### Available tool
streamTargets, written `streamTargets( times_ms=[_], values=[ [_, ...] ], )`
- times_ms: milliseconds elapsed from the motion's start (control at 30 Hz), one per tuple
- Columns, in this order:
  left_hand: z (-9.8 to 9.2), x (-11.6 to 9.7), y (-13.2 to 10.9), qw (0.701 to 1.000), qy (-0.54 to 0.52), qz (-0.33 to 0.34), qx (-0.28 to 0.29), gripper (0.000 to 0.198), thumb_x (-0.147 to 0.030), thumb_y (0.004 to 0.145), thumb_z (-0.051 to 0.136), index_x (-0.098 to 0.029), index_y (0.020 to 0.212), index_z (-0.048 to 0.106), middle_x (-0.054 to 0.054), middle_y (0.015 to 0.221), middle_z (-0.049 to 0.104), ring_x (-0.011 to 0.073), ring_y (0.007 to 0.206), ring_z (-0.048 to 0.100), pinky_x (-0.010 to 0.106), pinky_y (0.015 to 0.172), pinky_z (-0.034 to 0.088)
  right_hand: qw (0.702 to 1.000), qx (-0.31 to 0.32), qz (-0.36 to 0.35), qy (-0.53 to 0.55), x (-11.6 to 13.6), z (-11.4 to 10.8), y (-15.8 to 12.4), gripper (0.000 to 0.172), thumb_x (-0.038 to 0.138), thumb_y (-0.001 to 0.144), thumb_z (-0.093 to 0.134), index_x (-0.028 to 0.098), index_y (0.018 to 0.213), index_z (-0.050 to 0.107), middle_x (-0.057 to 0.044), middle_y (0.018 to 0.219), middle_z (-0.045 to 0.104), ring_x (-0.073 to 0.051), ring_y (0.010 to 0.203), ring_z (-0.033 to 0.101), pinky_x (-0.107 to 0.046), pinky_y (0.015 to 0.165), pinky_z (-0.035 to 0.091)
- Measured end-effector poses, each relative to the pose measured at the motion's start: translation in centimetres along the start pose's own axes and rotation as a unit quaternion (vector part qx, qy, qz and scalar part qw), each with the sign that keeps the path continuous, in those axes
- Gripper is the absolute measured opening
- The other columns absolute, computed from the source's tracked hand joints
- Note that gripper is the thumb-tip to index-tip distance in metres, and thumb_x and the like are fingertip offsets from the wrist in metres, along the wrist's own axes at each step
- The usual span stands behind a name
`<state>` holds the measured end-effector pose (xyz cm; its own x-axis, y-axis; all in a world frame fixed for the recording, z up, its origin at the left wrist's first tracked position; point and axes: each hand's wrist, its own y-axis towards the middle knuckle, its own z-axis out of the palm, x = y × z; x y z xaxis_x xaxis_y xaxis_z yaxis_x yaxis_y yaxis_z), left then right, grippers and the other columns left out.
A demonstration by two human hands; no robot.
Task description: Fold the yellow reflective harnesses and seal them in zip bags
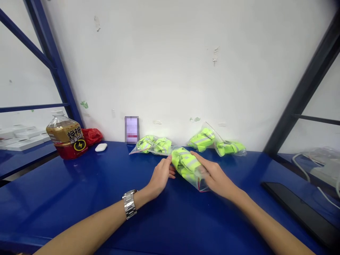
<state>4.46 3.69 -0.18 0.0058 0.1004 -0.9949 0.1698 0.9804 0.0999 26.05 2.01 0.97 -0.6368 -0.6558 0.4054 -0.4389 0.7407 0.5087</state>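
Between my two hands is a clear zip bag [187,163] packed with folded neon-yellow fabric that has silvery reflective strips. My left hand [161,174], with a metal watch on its wrist, grips the bag's left end, thumb on the near face. Around the right side of the same bag, my right hand [209,171] is closed, its fingers partly hidden and a little blurred. The bag is tilted, its red-edged zip end toward me. Behind it lie similar bags of neon-yellow fabric, a left pair [155,144] and a right pair [203,140], against the wall.
On the blue table [111,198] a large drink bottle [67,136] stands at left, beside a red plastic bag [91,136] and a white earbud case [101,147]. A phone [131,129] leans on the wall. A black flat device [300,212] and white cables [301,164] lie at right.
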Motion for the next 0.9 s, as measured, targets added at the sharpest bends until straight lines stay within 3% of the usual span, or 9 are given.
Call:
streamTargets(
  times_ms=[67,167,267,367,467,600,700,833,900],
  values=[
    [-0.3,-0.8,0.4,0.982,-0.156,-0.068,0.081,0.054,-0.065,0.088,0.040,-0.017,0.106,0.059,0.010,0.093,0.068,0.0235,0.083,0.064,0.038,0.075,0.052,0.998,-0.001,-0.054,0.014,0.8,0.3,0.0,0.054,0.032,0.098,0.038,0.025,0.150,0.027,-0.007,0.151,0.037,-0.028,0.137,0.038,-0.045,0.110,0.036],
    [-0.7,-2.3,0.5,0.960,-0.254,-0.028,0.117,0.050,-0.055,0.084,0.058,-0.022,0.120,0.055,0.010,0.111,0.066,0.0259,0.098,0.064,0.041,0.084,0.052,0.997,0.049,-0.053,0.029,1.3,0.6,0.0,0.073,0.041,0.090,0.056,0.032,0.152,0.018,-0.005,0.158,0.019,-0.030,0.143,0.025,-0.047,0.113,0.031],
    [-1.3,-3.6,0.7,0.976,-0.184,0.108,0.037,0.054,-0.037,0.078,0.072,-0.025,0.126,0.051,0.008,0.121,0.063,0.0246,0.108,0.061,0.037,0.092,0.049,0.995,0.081,0.001,0.050,1.0,0.6,-0.2,0.102,0.049,0.075,0.073,0.036,0.152,0.008,-0.005,0.160,0.011,-0.034,0.144,0.019,-0.054,0.112,0.028],
    [-1.7,-4.8,1.2,0.976,-0.039,0.215,0.004,0.056,-0.037,0.079,0.071,-0.025,0.130,0.051,0.008,0.129,0.058,0.0247,0.117,0.055,0.035,0.098,0.045,0.988,0.055,0.031,0.140,0.7,0.5,-0.1,0.117,0.052,0.069,0.077,0.036,0.152,-0.003,-0.010,0.159,0.015,-0.034,0.141,0.027,-0.056,0.112,0.027],
    [-1.1,-5.7,1.4,0.967,0.048,0.249,0.027,0.056,-0.041,0.083,0.067,-0.023,0.132,0.049,0.010,0.127,0.059,0.0254,0.113,0.058,0.037,0.097,0.047,0.970,-0.006,0.026,0.243,1.1,0.6,0.6,0.111,0.053,0.076,0.071,0.031,0.152,-0.007,-0.012,0.158,0.020,-0.032,0.141,0.030,-0.054,0.113,0.026],
    [1.2,-6.2,1.1,0.957,0.096,0.265,0.069,0.056,-0.047,0.087,0.060,-0.020,0.134,0.047,0.011,0.138,0.052,0.0277,0.125,0.050,0.040,0.104,0.041,0.945,-0.080,0.021,0.316,2.2,1.1,2.1,0.083,0.057,0.090,0.051,0.029,0.153,0.005,-0.005,0.160,0.014,-0.025,0.146,0.014,-0.046,0.118,0.015],
    [2.9,-6.4,1.0,0.947,0.140,0.286,0.034,0.056,-0.051,0.089,0.055,-0.020,0.136,0.046,0.011,0.144,0.046,0.0271,0.135,0.040,0.041,0.111,0.033,0.928,-0.139,0.041,0.343,2.7,1.3,2.9,0.066,0.057,0.095,0.036,0.032,0.152,0.014,0.004,0.160,0.009,-0.019,0.147,0.007,-0.040,0.120,0.009],
    [3.9,-6.9,1.8,0.945,0.142,0.294,-0.004,0.050,-0.051,0.089,0.054,-0.021,0.129,0.054,0.009,0.137,0.054,0.0262,0.130,0.046,0.041,0.110,0.034,0.917,-0.145,0.057,0.367,2.4,0.6,3.3,0.064,0.061,0.094,0.033,0.033,0.150,0.022,0.005,0.160,0.013,-0.019,0.147,0.007,-0.040,0.120,0.009],
    [3.8,-7.2,2.6,0.951,0.111,0.289,-0.004,0.044,-0.050,0.090,0.054,-0.021,0.122,0.060,0.009,0.132,0.058,0.0255,0.127,0.049,0.040,0.109,0.035,0.913,-0.143,0.076,0.375,1.8,0.1,3.3,0.065,0.064,0.093,0.031,0.033,0.149,0.025,0.002,0.159,0.019,-0.022,0.146,0.014,-0.043,0.118,0.015]
  ],
)
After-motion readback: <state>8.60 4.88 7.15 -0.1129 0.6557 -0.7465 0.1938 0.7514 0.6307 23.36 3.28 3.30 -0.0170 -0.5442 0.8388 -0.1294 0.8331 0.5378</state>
